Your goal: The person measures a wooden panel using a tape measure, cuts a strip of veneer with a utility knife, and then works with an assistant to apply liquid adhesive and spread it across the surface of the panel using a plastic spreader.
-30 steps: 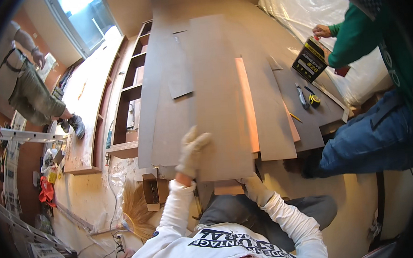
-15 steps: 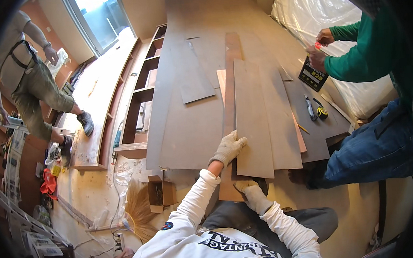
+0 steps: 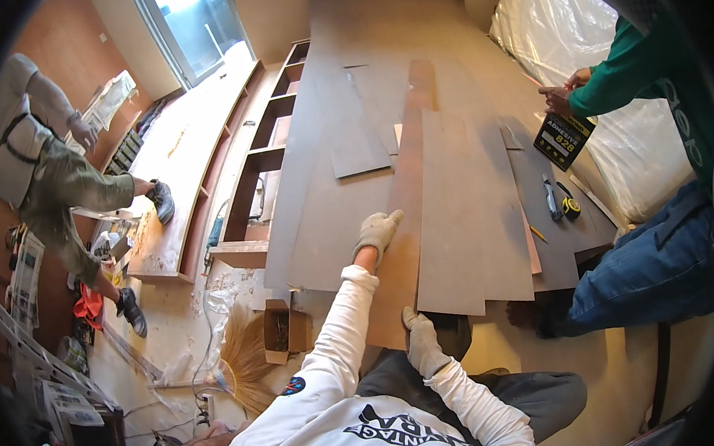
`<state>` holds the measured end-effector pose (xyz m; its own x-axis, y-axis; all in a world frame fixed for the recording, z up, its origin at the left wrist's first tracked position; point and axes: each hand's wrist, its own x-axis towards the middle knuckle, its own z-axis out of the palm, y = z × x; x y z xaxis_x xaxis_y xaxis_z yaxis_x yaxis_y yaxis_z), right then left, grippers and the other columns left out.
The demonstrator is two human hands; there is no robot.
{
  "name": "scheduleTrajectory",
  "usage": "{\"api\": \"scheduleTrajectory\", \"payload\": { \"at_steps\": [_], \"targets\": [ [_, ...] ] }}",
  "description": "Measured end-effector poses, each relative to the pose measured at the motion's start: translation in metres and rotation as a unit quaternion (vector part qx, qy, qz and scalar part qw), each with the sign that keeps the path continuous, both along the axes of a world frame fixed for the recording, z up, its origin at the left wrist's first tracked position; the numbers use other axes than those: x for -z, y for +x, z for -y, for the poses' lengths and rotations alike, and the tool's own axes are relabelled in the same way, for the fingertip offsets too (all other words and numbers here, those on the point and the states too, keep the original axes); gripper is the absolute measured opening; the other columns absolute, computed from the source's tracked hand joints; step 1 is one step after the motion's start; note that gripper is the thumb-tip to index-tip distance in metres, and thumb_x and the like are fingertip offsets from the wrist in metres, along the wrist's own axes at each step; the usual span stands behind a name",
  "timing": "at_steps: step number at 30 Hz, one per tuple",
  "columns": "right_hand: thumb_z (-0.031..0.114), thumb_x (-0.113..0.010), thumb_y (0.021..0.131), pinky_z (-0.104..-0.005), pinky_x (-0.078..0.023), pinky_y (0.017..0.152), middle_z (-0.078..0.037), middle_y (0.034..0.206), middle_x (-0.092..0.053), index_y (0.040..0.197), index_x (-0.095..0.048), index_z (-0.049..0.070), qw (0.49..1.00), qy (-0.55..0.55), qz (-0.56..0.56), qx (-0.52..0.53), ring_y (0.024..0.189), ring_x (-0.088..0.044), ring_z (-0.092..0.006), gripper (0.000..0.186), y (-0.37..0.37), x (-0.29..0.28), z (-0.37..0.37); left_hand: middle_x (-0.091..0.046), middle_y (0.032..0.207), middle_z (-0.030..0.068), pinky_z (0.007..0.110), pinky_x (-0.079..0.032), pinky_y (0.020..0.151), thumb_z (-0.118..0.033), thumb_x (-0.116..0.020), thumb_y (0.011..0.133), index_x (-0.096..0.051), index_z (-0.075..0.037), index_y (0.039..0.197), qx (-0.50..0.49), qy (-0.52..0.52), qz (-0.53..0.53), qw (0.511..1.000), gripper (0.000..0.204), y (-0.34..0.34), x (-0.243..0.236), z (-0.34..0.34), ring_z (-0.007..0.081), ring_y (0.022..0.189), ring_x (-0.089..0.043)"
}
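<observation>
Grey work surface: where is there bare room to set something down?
Bare: the far end, beyond the brown strip, left of the plastic sheeting; also the near-left patch between the cubby frame, loose grey offcut and left hand. Crowded: the right side, with knife, tape measure, pencil and black container.

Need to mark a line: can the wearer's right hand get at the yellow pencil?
Probably yes: mostly flat grey sheets lie between the right hand and the yellow pencil, though that hand holds the brown strip.
</observation>
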<state>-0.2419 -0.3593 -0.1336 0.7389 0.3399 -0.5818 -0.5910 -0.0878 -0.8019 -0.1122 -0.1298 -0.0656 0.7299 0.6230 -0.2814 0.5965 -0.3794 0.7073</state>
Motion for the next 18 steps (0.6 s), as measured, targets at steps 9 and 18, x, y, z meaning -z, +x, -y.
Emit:
{"api": "scheduleTrajectory", "payload": {
  "at_steps": [9, 18],
  "targets": [
    [0.057, -0.056, 0.102, -0.0514, -0.053, 0.081, -0.032, 0.091, -0.071, 0.093, -0.072, -0.006, 0.942, -0.256, 0.21, -0.063, 0.088, -0.07, -0.0476, 0.065, -0.005, -0.049, -0.006, -0.072, 0.083, 0.0228, 0.049, -0.052, 0.079, -0.055, -0.062, 0.097, -0.077, -0.001, 0.091, -0.09, 0.025, 0.119, 0.988, 0.056, 0.001, 0.043, 0.001, 0.0371, 0.084, -0.071],
    [0.051, -0.063, 0.101, -0.0452, -0.052, 0.075, -0.021, 0.077, -0.07, 0.088, -0.069, -0.005, 0.929, -0.223, 0.284, -0.088, 0.074, -0.067, -0.0322, 0.059, 0.011, -0.024, 0.015, -0.062, 0.065, 0.0092, 0.043, -0.046, 0.062, -0.043, -0.072, 0.095, -0.071, 0.001, 0.077, -0.159, -0.077, 0.212, 0.961, 0.048, -0.015, 0.03, 0.008, 0.0201, 0.063, -0.053]
  ]
}}
